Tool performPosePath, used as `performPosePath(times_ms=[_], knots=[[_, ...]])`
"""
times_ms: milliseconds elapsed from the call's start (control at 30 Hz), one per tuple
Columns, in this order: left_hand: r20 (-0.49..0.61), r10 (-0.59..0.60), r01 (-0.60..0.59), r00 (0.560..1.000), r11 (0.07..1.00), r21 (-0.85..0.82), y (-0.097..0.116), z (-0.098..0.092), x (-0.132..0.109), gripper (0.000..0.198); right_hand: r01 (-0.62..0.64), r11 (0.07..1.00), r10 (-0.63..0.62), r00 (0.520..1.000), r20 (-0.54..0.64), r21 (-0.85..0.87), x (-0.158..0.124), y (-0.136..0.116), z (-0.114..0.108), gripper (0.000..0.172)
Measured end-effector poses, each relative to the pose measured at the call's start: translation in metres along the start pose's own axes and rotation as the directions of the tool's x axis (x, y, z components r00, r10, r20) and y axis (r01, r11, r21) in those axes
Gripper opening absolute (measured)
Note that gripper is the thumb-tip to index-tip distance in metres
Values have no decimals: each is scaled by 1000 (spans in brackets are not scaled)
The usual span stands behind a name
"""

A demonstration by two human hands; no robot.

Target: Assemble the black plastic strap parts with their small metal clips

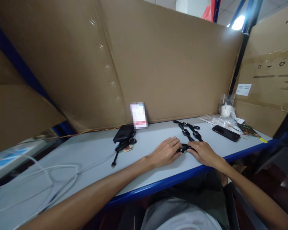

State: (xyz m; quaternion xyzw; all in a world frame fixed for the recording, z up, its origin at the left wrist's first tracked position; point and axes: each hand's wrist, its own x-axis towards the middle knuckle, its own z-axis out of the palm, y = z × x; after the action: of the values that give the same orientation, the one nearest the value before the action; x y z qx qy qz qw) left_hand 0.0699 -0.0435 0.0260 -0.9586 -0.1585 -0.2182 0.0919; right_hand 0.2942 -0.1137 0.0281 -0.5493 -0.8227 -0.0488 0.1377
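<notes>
Near the table's front edge lies a black wristwatch (184,147), its square case showing between my two hands. My left hand (166,151) is closed over the strap on its left side, with a ring on one finger. From the right, my right hand (203,153) pinches the other end of the strap. Most of the strap is hidden under my fingers. Just beyond my hands, more black watches (186,132) with square cases lie stretched out, and another one (186,124) lies crosswise at their far ends.
To the left sit a black box-shaped device (123,133), a short black cable (115,158) and looped white cables (74,172). A lit screen (139,116) leans on the cardboard wall (172,70). At right are a phone (226,133), plastic bags (217,120) and a white cup (226,110).
</notes>
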Motion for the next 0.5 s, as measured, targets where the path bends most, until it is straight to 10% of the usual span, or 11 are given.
performPosePath(times_ms=[500], knots=[[-18, -75, 69, 997, 977, -202, 0, 2, 4, 18, -17, 1000, 17, 1000, -15, -12, -2, -5, 0, 27]])
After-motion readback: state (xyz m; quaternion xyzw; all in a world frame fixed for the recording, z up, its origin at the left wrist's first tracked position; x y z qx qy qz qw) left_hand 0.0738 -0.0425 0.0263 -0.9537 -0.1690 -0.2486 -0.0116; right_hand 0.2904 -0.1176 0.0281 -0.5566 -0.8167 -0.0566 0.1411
